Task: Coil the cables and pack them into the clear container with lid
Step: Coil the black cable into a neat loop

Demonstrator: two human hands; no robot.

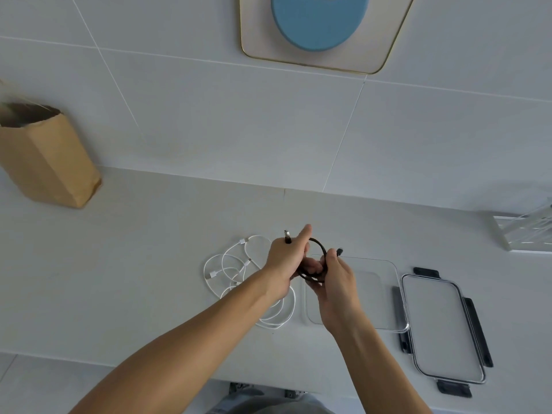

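Note:
A black cable [320, 245] is wound into a small loop between both hands, above the left end of the clear container [385, 294]. My left hand [286, 258] grips the coil, with a metal plug sticking up past its knuckles. My right hand [336, 282] pinches the loop's right side, and the cable's other black plug pokes out above its fingers. Loose white cables [230, 270] lie tangled on the counter under my left wrist. The clear lid [442, 327] with dark clips lies flat to the right of the container.
A brown paper bag [44, 159] stands at the back left against the tiled wall. A clear acrylic rack [525, 231] sits at the far right. A cream board with a blue disc [322, 28] hangs on the wall. The counter's front edge runs below my forearms.

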